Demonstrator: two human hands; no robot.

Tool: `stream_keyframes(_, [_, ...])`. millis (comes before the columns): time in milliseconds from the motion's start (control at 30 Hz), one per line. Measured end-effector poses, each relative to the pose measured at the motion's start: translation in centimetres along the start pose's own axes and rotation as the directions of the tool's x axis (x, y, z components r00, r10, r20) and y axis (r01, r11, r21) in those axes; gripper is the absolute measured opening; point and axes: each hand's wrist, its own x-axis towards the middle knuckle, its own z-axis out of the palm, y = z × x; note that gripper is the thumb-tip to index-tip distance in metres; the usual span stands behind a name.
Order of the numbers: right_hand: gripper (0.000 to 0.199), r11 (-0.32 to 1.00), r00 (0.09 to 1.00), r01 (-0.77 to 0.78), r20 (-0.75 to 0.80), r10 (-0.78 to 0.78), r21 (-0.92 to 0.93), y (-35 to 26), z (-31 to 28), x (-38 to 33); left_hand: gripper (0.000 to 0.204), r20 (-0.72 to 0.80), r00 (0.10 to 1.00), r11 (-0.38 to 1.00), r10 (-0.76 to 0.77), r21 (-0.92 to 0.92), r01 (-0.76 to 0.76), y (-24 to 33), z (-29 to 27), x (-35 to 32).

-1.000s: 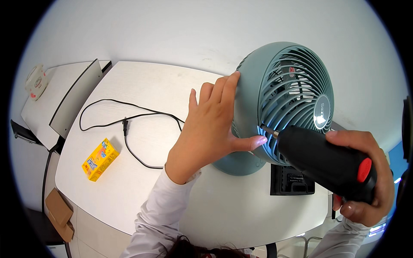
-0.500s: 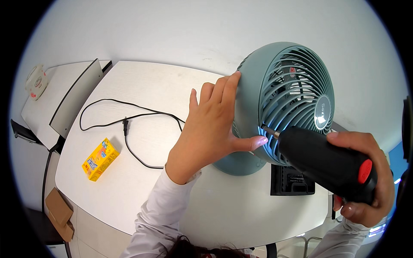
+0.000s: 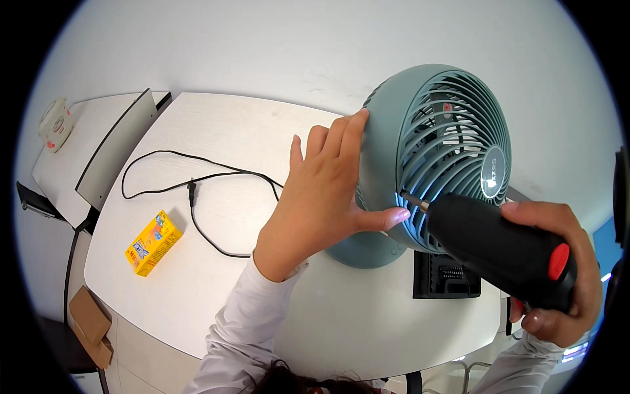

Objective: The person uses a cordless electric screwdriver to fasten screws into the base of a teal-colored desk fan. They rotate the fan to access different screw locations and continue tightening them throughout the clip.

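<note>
A grey-green desk fan (image 3: 387, 144) stands on the white table, its slatted front grille turned to the right. My left hand (image 3: 321, 190) holds the fan's housing from the left, fingers spread along its side and thumb at the lower front edge. In my right hand (image 3: 558, 262) is a black cordless screwdriver (image 3: 495, 240) with a red button. Its metal bit (image 3: 415, 201) points left and meets the grille's rim just above my left thumb. A light shines on the slats there. Whether a screw sits at the tip is too small to tell.
Below the fan lies a black bit case (image 3: 446, 276), partly covered by the screwdriver. A black power cord (image 3: 216, 174) with its plug loops across the table (image 3: 157, 295). A yellow drink carton (image 3: 154, 243) lies at the left. The wall rises close behind the fan.
The screwdriver and right hand have shifted very slightly to the right, along with a tiny shift of the fan. The left hand keeps its hold.
</note>
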Motion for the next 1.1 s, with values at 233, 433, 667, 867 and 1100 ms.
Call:
stream_keyframes(233, [0.086,0.999,0.999,-0.031,-0.035,0.033,0.035,-0.1,0.3,-0.1,0.111,-0.009,1.0,1.0,0.015,0.0,-0.015,0.0,0.0,0.0])
stream_keyframes(433, [0.081,0.996,0.991,-0.058,-0.113,0.065,0.065,-0.3,1.0,-0.2,0.111,-0.014,1.0,1.0,0.025,0.003,-0.025,-0.1,0.1,0.0])
stream_keyframes(667, [0.082,0.991,0.963,-0.125,-0.236,0.132,0.047,-0.9,1.7,-0.4,0.112,-0.015,1.0,1.0,0.027,0.011,-0.027,0.0,-0.1,0.0])
stream_keyframes(867, [0.084,0.99,0.965,-0.109,-0.229,0.127,0.091,-0.8,1.6,-0.4,0.113,-0.008,1.0,1.0,0.021,0.014,-0.021,0.0,0.0,0.1])
stream_keyframes(1100, [0.085,0.987,0.969,-0.122,-0.202,0.14,0.103,-1.0,1.7,-0.1,0.113,-0.034,0.999,0.999,0.038,0.014,-0.038,-0.1,0.1,0.0])
